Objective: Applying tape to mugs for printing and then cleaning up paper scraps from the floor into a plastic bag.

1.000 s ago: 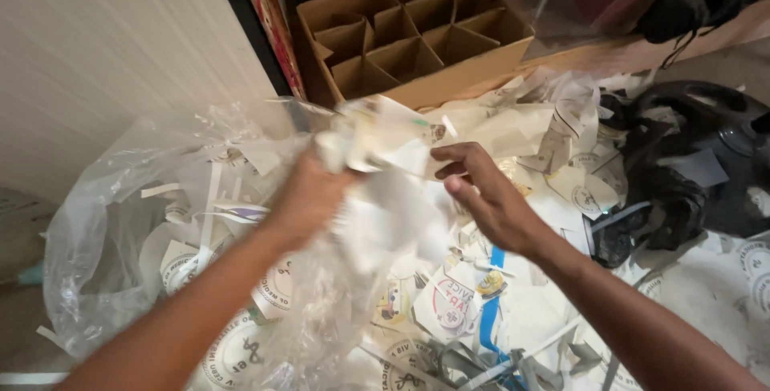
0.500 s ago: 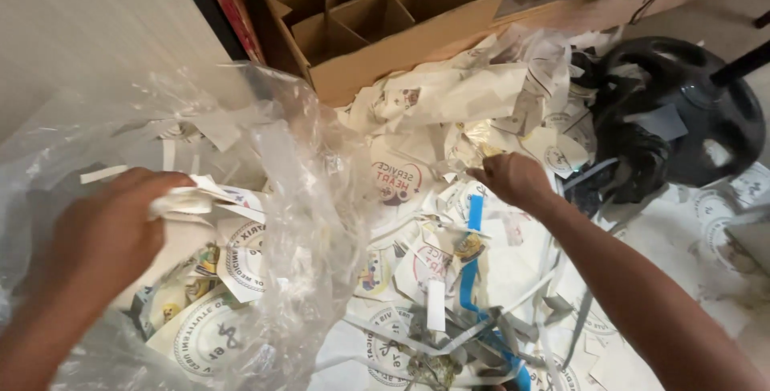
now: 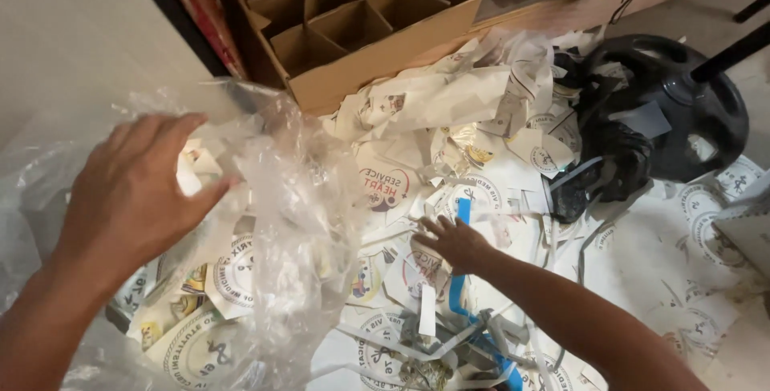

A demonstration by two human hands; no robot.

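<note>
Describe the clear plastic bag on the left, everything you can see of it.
The clear, crinkled plastic bag is thin, glossy film, open at the top and slumped on the floor at the left. Through it show white paper scraps with round printed emblems. The left hand is pushed into its mouth, fingers spread over the scraps. Its right edge lies against the loose paper litter, below a divided cardboard box.

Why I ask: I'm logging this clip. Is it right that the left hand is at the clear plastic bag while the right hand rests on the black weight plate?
Not quite. The head view shows the right hand on the paper scraps, apart from the black weight plate. The left hand is at the clear plastic bag.
</note>
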